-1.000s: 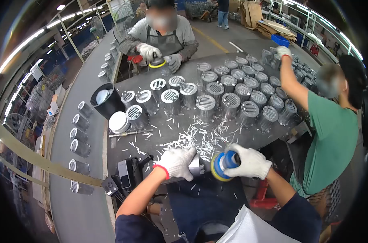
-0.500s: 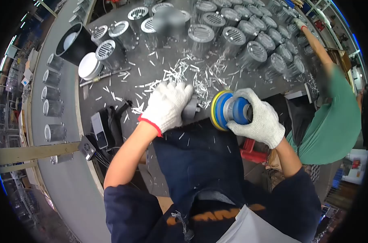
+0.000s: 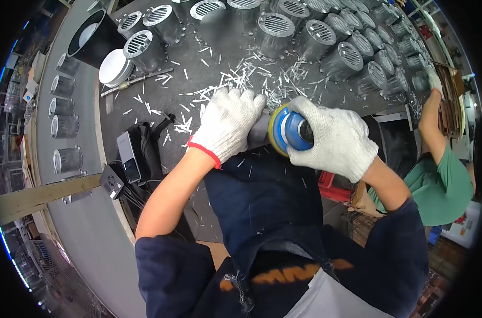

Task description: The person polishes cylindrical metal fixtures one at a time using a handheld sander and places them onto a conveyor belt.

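Observation:
My left hand (image 3: 227, 123), in a white knit glove with a red cuff, is closed around a grey metal cylinder (image 3: 259, 130) lying on its side at the bench's near edge. Gloved fingers cover most of that cylinder. My right hand (image 3: 337, 139), also gloved, wraps round a blue round tool with a yellow rim (image 3: 291, 131). The tool's yellow side is against or very close to the cylinder's right end; contact cannot be made out. Thin whitish strips (image 3: 243, 77) lie scattered just beyond both hands.
Several clear cylinders with slotted metal tops (image 3: 275, 34) crowd the bench's far side. White discs (image 3: 115, 68) and a black bucket (image 3: 87, 40) stand at left. A power bank (image 3: 128, 153) with cables is near my left arm. At right, a co-worker's arm (image 3: 432, 116) reaches in.
My right hand has brought the blue tool leftward, closing the gap to the cylinder. The co-worker's arm has shifted right and nearer. My view has tilted slightly.

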Available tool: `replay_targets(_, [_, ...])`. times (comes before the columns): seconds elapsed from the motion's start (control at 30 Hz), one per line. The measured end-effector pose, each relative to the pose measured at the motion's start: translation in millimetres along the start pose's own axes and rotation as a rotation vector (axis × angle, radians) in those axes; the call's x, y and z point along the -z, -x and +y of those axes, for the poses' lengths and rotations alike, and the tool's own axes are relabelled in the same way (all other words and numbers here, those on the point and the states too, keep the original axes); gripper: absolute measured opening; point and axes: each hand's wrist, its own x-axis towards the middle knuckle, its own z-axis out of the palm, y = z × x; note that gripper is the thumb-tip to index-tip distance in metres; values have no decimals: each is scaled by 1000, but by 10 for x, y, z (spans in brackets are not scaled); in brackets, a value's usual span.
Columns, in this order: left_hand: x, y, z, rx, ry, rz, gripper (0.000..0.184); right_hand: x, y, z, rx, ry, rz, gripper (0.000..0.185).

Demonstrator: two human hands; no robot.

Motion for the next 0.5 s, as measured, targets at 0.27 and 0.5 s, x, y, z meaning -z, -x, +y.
replay_targets(0.27, [45, -16, 12, -1, -24, -32, 68, -33, -86, 54, -9, 1, 146, 67])
replay_targets(0.5, [141, -48, -68, -52, -54, -153, 74, -101, 408, 148, -24, -137, -136, 77])
